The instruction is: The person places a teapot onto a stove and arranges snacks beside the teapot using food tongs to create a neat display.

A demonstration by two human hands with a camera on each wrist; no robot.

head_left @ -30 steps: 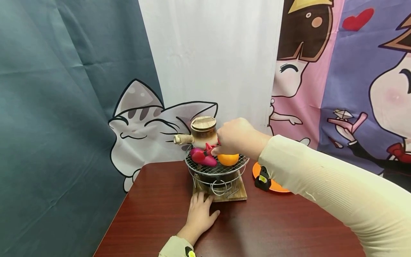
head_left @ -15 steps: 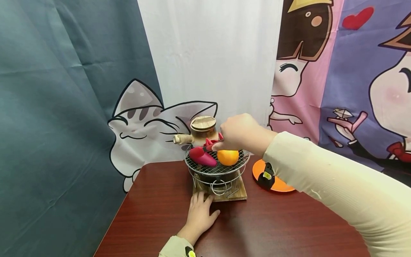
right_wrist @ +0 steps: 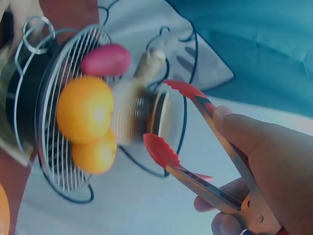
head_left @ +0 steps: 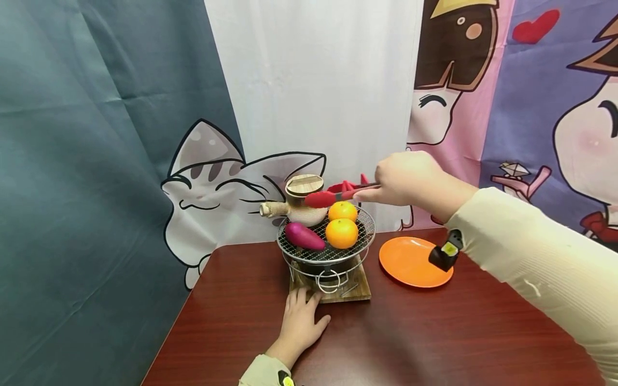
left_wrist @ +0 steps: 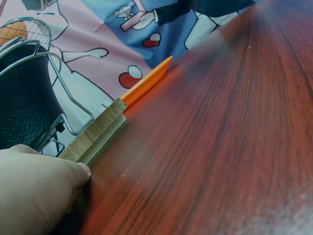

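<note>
My right hand point(head_left: 410, 179) grips red-tipped metal tongs point(head_left: 333, 196) and holds them in the air above the wire grill point(head_left: 364, 231). In the right wrist view the tongs point(right_wrist: 171, 152) stand apart with nothing between the tips. On the grill lie two oranges point(head_left: 341, 232), a purple sweet potato point(head_left: 304, 236) and a small clay pot with a wooden lid point(head_left: 303, 200). My left hand point(head_left: 299, 324) rests on the table with its fingers against the wooden board point(head_left: 359, 292) under the grill; the board's edge point(left_wrist: 95, 132) shows beside my thumb.
An orange plate point(head_left: 410, 262) lies on the dark red table point(head_left: 410, 343) right of the grill. Printed cloth backdrops hang close behind the table. The table's left edge runs near the grill.
My right hand has lifted the tongs up and to the right, away from the sweet potato, which now lies alone on the grill. The left hand has stayed put.
</note>
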